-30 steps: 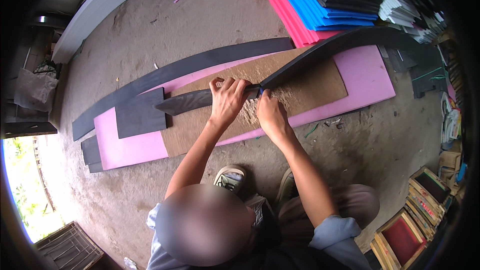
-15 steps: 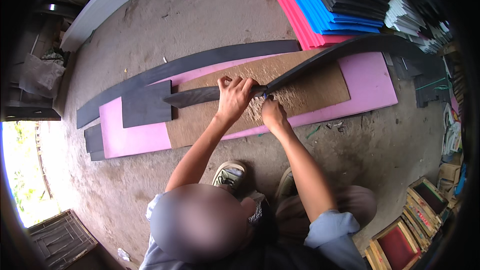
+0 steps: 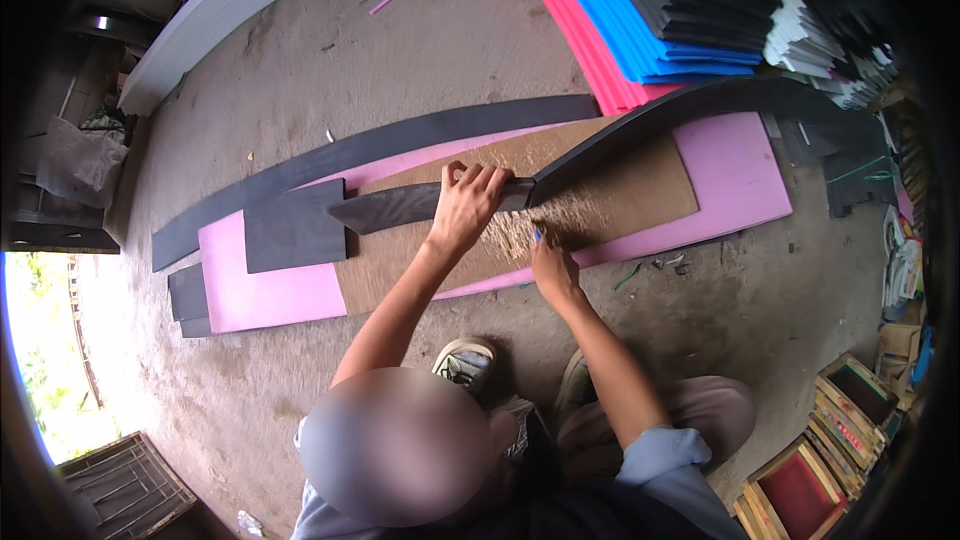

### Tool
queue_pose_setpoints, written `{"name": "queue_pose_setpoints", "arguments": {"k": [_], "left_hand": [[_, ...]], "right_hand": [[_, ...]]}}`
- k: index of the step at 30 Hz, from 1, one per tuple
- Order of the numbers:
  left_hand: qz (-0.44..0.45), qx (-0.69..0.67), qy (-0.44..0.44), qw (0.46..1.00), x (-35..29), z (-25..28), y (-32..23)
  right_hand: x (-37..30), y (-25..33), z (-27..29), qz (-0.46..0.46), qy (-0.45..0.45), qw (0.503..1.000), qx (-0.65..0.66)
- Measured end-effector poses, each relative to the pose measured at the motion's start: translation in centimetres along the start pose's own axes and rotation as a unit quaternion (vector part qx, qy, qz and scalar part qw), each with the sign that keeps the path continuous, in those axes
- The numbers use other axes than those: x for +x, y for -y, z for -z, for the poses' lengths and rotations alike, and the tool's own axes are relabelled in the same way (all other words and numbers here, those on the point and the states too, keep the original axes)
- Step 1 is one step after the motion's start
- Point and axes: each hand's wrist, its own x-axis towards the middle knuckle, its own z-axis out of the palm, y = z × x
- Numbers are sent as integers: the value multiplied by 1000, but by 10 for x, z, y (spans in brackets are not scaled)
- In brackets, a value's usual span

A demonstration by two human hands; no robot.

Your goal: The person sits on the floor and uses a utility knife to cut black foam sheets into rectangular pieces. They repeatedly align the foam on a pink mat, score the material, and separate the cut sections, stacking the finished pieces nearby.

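Our left grip (image 3: pixel 466 210) clamps a black strip (image 3: pixel 395 208) against the worn board (image 3: pixel 640 180); our right grip (image 3: pixel 553 265), closed around a blue tool (image 3: pixel 538 235), should draw straight and steady.

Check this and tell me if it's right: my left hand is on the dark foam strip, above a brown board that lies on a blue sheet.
One mistake: the sheet is pink, not blue, as the head view shows. Your left hand is on the dark foam strip, above the brown board.
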Motion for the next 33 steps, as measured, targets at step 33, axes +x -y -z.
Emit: {"name": "queue_pose_setpoints", "arguments": {"k": [33], "left_hand": [[417,-699,-337,472,-122,80,61]], "right_hand": [[91,116,155,110,41,634,765]]}}
